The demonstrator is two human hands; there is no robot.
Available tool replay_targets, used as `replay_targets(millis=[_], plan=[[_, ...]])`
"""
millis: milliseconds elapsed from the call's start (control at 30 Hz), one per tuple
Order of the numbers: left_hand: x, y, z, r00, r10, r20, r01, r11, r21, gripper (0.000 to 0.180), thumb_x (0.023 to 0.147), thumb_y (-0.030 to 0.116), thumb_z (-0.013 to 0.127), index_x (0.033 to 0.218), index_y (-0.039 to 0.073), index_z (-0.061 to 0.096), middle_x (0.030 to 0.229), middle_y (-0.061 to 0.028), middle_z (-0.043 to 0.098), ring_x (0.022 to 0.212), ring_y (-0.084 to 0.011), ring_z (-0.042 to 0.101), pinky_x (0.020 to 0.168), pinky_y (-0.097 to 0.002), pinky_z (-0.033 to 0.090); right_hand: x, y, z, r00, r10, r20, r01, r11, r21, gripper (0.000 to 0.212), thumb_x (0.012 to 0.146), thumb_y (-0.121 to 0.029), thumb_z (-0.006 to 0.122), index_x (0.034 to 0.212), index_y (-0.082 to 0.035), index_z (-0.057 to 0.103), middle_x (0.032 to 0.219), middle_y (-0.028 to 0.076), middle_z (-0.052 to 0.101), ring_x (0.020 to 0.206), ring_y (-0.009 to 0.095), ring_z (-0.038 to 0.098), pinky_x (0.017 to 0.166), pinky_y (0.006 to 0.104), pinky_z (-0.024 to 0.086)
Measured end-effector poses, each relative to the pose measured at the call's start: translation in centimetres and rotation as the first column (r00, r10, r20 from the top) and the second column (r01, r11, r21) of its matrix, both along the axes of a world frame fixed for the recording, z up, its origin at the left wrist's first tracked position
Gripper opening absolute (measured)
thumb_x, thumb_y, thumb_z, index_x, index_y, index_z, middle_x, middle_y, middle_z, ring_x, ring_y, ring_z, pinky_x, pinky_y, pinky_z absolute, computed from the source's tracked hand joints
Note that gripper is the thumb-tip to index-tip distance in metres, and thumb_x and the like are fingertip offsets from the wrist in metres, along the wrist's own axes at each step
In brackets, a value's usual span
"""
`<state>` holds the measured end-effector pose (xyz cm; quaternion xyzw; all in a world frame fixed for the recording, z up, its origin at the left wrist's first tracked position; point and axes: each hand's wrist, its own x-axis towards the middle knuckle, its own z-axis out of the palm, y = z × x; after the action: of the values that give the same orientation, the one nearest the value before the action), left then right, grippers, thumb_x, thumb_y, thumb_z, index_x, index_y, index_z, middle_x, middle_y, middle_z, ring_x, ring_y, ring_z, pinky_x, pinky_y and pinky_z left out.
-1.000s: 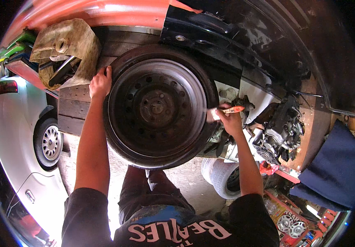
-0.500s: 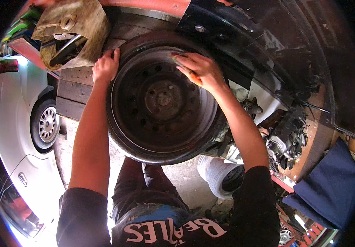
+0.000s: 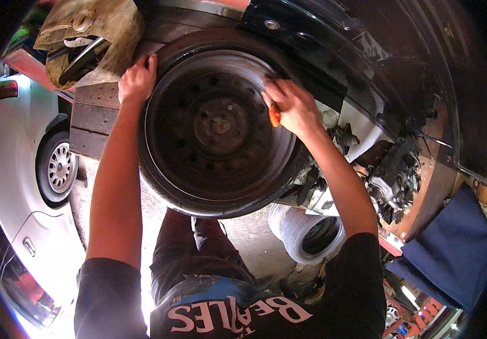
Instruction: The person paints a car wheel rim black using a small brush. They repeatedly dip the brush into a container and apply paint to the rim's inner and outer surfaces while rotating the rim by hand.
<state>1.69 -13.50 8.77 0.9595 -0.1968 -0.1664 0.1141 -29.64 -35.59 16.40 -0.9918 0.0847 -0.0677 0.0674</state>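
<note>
A dark steel wheel [image 3: 220, 164] with a black tyre [image 3: 221, 210] around it lies tilted before me, over the edge of a wooden bench [image 3: 94, 121]. At its upper left my left hand [image 3: 136, 83] grips the tyre, fingers closed at the outer edge. My right hand [image 3: 294, 107] is closed around a tool with an orange handle [image 3: 275, 116], held against the right upper inside of the rim. Motion blur and my fingers hide the tool's working end, so its kind is unclear. A lighter, scuffed band shows on the rim by this hand.
A stained sack [image 3: 113, 25] with metal tools rests at the bench's upper left. Left stands a silver car [image 3: 26, 164]. A dark car panel [image 3: 418, 62] spans the upper right. An engine [image 3: 393, 181], stacked tyres [image 3: 311, 237] and a dark blue cloth [image 3: 452, 248] lie to the right.
My right hand has slid right and slightly down along the rim with the orange-handled tool. The wheel and my left hand appear slightly higher and farther left, along with the whole view.
</note>
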Motion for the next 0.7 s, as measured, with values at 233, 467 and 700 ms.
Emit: replay_targets(millis=[233, 467, 700], plan=[[0.2, -0.2, -0.6, 1.000, 0.000, -0.005, 0.000, 1.000, -0.008, 0.068, 0.103, 0.066, 0.029, 0.142, 0.020, 0.060, 0.131, -0.0256, 0.065, 0.125, -0.0448, 0.060, 0.106, -0.0546, 0.047, 5.8, 0.0, -2.8, 0.944, 0.236, 0.230, -0.224, 0.972, -0.074, 0.060, 0.067, -0.001, 0.078, 0.125, -0.009, 0.066, 0.115, 0.009, 0.066, 0.100, 0.030, 0.066, 0.087, 0.0424, 0.057], [-0.1, -0.4, -0.1, 1.000, -0.007, -0.029, 0.007, 1.000, -0.001, 0.068, 0.103, 0.066, 0.029, 0.142, 0.020, 0.060, 0.129, -0.0253, 0.066, 0.124, -0.0458, 0.061, 0.105, -0.0556, 0.047, -0.6, 0.5, -2.0, 0.964, -0.158, 0.216, 0.168, 0.986, -0.026, 0.033, 0.085, -0.005, 0.074, 0.117, -0.008, 0.066, 0.094, 0.015, 0.064, 0.086, 0.034, 0.067, 0.076, 0.0441, 0.056], [-0.4, 0.6, -0.3, 0.999, -0.014, -0.029, 0.013, 1.000, -0.023, 0.065, 0.103, 0.065, 0.033, 0.138, 0.018, 0.062, 0.127, -0.0258, 0.067, 0.121, -0.0456, 0.062, 0.103, -0.0550, 0.049, 2.5, 3.5, -5.7, 0.682, -0.429, 0.592, 0.355, 0.902, 0.244, 0.030, 0.092, -0.007, 0.070, 0.121, -0.003, 0.061, 0.104, 0.020, 0.065, 0.088, 0.037, 0.068, 0.078, 0.0424, 0.058]])
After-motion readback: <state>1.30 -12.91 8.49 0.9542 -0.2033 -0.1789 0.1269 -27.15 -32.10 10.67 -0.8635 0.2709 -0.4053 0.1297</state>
